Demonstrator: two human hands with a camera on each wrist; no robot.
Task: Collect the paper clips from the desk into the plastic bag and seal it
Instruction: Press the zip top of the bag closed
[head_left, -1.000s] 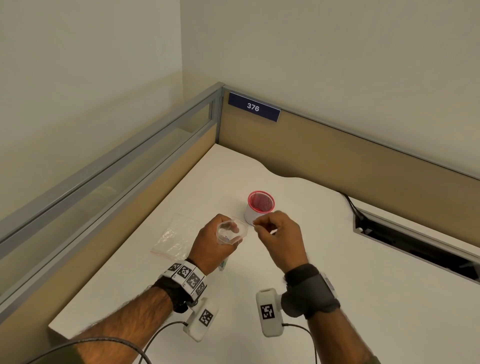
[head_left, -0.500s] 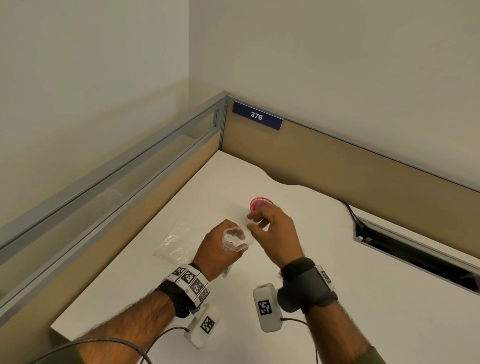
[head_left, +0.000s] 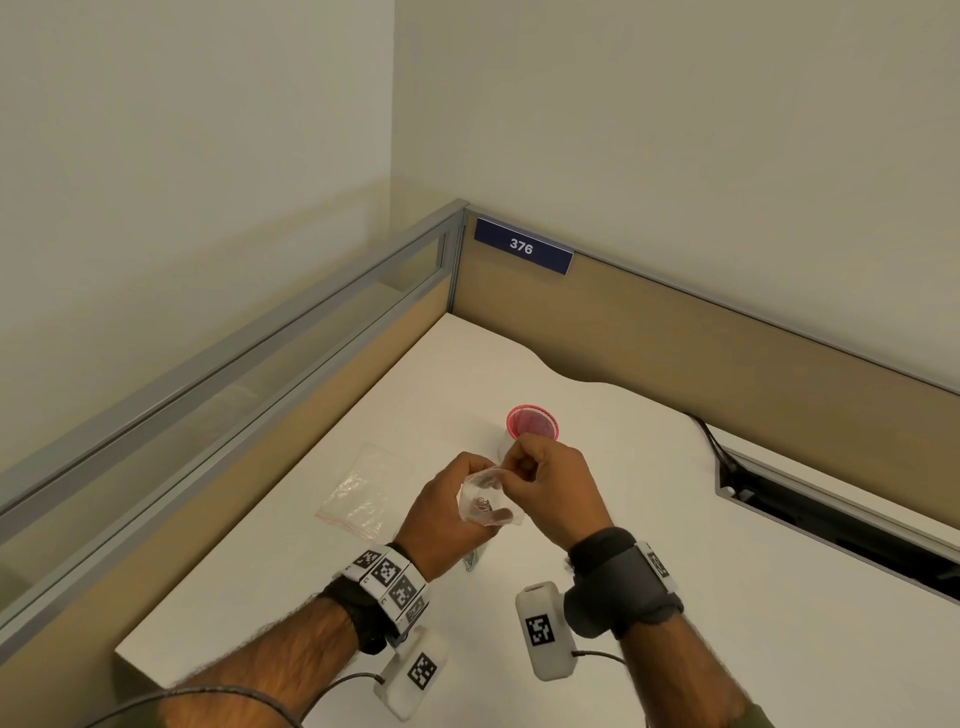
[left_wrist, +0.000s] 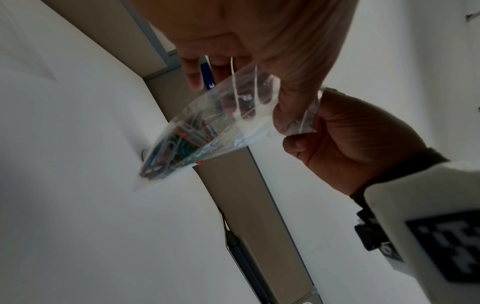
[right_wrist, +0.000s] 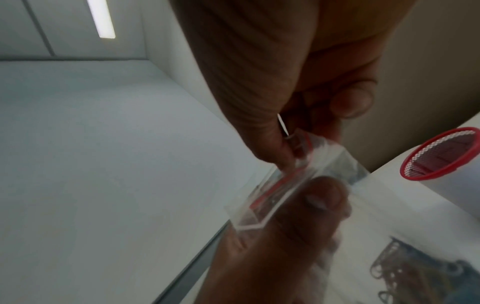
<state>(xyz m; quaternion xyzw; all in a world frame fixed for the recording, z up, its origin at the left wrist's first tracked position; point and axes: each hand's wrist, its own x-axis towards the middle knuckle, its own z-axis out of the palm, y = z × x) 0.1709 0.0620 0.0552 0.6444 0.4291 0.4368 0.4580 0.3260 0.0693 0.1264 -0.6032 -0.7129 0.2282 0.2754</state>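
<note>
Holding a small clear plastic bag (head_left: 485, 501) above the white counter (head_left: 649, 545), left hand (head_left: 447, 514) curled round its lower part, thumb and fingers pinching the film. Pinching the bag's mouth at the red seal strip (right_wrist: 275, 185), right hand (head_left: 550, 488) closed on the top edge between thumb and fingertips (right_wrist: 285, 148), just at 3 o'clock of the left hand and touching it through the film. Sagging toward the bag's lowest corner, a bunch of coloured paper clips (left_wrist: 176, 144), tip of the bag hanging close over the counter in the left wrist view. Standing at 12 o'clock of the hands, a white cup with a red mesh top (head_left: 534, 423), partly hidden behind the right knuckles. Lying flat at 9 o'clock of the left hand, a second clear bag (head_left: 358, 491) with a red edge. Mounted at 12 o'clock on the far partition, a blue plate marked 376 (head_left: 522, 246).
</note>
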